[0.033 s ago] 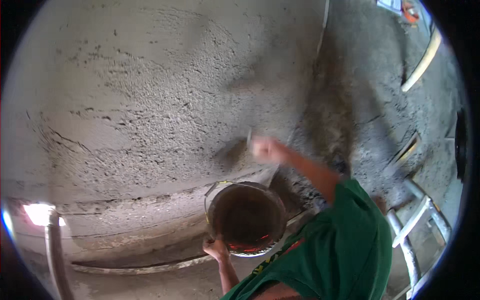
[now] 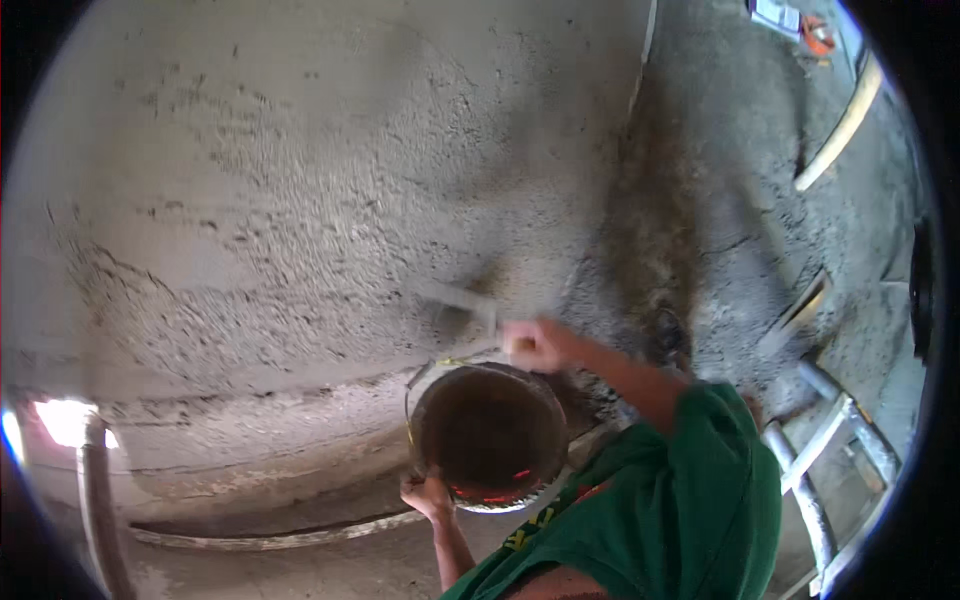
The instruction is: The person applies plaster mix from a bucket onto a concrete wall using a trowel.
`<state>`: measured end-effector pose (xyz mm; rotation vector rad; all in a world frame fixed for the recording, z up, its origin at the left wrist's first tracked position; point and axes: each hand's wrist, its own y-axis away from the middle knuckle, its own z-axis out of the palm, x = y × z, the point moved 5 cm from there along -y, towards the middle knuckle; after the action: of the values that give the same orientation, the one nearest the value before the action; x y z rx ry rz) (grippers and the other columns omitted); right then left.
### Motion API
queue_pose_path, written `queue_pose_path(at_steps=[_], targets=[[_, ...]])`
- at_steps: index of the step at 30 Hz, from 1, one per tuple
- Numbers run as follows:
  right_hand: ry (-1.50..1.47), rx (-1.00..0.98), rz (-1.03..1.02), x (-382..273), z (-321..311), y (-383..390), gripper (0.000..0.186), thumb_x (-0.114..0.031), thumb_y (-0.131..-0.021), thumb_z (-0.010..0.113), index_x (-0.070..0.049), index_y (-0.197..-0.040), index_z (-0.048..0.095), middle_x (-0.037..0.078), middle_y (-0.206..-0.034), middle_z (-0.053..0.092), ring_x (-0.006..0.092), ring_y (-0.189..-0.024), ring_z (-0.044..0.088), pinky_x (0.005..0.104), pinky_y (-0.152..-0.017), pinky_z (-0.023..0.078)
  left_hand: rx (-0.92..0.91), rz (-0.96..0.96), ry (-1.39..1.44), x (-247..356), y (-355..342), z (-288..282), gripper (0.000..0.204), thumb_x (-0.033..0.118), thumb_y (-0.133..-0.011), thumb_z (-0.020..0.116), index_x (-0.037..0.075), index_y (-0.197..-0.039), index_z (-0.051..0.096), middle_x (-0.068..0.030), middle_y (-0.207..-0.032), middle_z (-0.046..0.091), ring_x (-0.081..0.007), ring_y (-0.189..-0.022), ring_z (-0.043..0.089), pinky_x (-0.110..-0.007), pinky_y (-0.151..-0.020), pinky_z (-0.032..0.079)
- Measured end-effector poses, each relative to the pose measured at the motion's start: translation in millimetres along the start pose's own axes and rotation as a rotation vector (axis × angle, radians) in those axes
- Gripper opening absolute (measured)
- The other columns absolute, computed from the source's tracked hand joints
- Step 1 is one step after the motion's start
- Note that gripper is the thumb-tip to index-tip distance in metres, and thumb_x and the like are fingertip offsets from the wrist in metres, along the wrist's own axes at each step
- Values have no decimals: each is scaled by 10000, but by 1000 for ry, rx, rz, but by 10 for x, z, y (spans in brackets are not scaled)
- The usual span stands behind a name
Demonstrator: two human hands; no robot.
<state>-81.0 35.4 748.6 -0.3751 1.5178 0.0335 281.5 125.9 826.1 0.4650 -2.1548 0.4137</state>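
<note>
My left hand [image 2: 428, 494] is closed on the near left rim of a round bucket [image 2: 562, 420], whose dark inside shows some red at the near edge. The bucket's thin wire handle [image 2: 408, 400] lies over its far left side. In my right hand [image 2: 540, 345], closed round the grip, is a trowel [image 2: 460, 298], smeared by motion. Its blade is just beyond the bucket's far rim, in front of the rough, wet-looking plaster wall [image 2: 290, 220]. I cannot tell whether the blade touches the wall.
A curved pole [image 2: 280, 541] runs low along the wall's foot, and an upright pole [image 2: 98, 510] stands at lower left beside a bright opening [image 2: 62, 424]. On the right are a wooden frame [image 2: 820, 450], a flat board [image 2: 795, 315] and a pale curved pole [image 2: 845, 125]. An orange object [image 2: 817, 36] lies at upper right.
My right hand and the trowel have moved down toward the bucket, and the blade is turned differently. My left hand keeps its hold on the rim. The whole view has shifted slightly.
</note>
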Motion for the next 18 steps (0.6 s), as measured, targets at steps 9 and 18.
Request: queue_pose_path(at_steps=[9, 18], targets=[[287, -481, 616, 756, 1232, 1078, 319, -275, -799, 601, -12, -976, 628, 128, -769, 648, 248, -673, 623, 414, -613, 492, -189, 257, -86, -26, 89, 279, 248, 21, -599, 648, 30, -559, 403, 10, -518, 419, -104, -516, 373, -299, -479, 350], [1121, -408, 275, 205, 2032, 976, 190, -168, -710, 578, -7, -771, 659, 217, -742, 641, 375, -764, 653, 470, -633, 515, -255, 454, 131, 487, 203, 213, 122, -11, -631, 623, 15, -625, 505, 2, -553, 477, -82, -522, 428, -295, -485, 372]])
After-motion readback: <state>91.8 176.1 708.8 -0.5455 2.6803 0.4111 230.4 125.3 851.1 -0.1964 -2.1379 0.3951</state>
